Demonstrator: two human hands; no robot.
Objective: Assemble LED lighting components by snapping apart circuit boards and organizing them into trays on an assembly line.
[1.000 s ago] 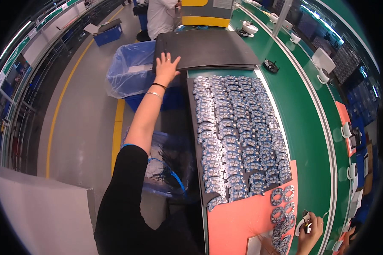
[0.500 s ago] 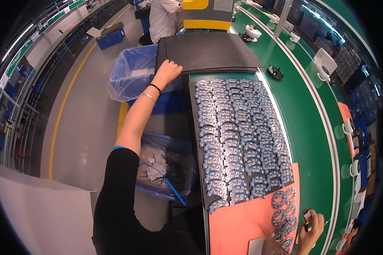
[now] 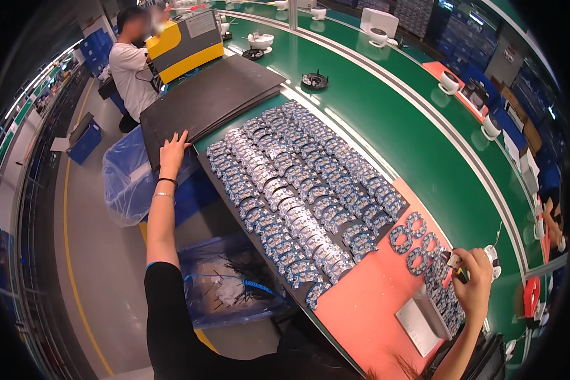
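Black sheets (image 3: 209, 101), corner under left fingers (image 3: 171, 144)

a long green workbench (image 3: 386, 120) runs across the view. on it lie a stack of black sheets (image 3: 209, 101), a black tray (image 3: 310, 297) packed with rows of small blue ring-shaped parts (image 3: 297, 190), and an orange mat (image 3: 367, 304) just beside the tray. on the mat lie a few loose rings (image 3: 415, 244) and a small grey metal plate (image 3: 418, 320). white bowl-like parts (image 3: 449, 81) stand farther along the bench.

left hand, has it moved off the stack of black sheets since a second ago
No. The left hand lies flat on the near edge of the black sheets, as it did before.
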